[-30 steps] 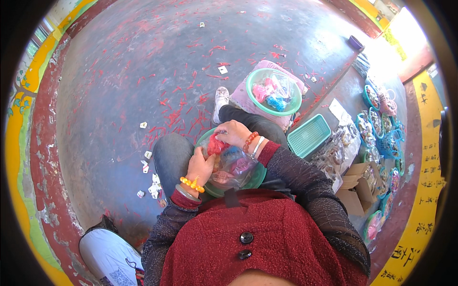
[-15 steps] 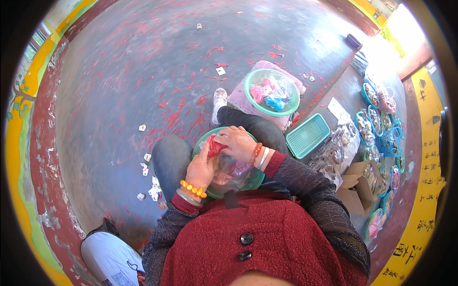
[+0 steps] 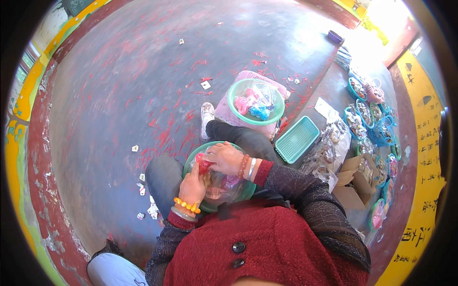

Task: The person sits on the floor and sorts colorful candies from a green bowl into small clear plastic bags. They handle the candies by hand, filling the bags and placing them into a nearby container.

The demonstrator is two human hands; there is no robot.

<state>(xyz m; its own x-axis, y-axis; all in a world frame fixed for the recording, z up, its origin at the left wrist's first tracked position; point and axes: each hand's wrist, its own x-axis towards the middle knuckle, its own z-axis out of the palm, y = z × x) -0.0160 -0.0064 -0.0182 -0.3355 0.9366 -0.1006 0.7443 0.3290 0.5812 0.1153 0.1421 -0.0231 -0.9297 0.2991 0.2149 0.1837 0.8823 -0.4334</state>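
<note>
While a green basin [image 3: 247, 192] sat in the person's lap, a clear bag [image 3: 220, 185] of coloured pieces lay inside it. A second basin [image 3: 260, 122], on a pink cushion [image 3: 224, 110], held pink and blue bundles [image 3: 260, 112] in clear plastic. Left hand [image 3: 192, 186]: nearly closed, thumb pinching a red piece [image 3: 204, 166] over the lap basin. Right hand [image 3: 227, 158]: fingers curled, gripping the same piece.
</note>
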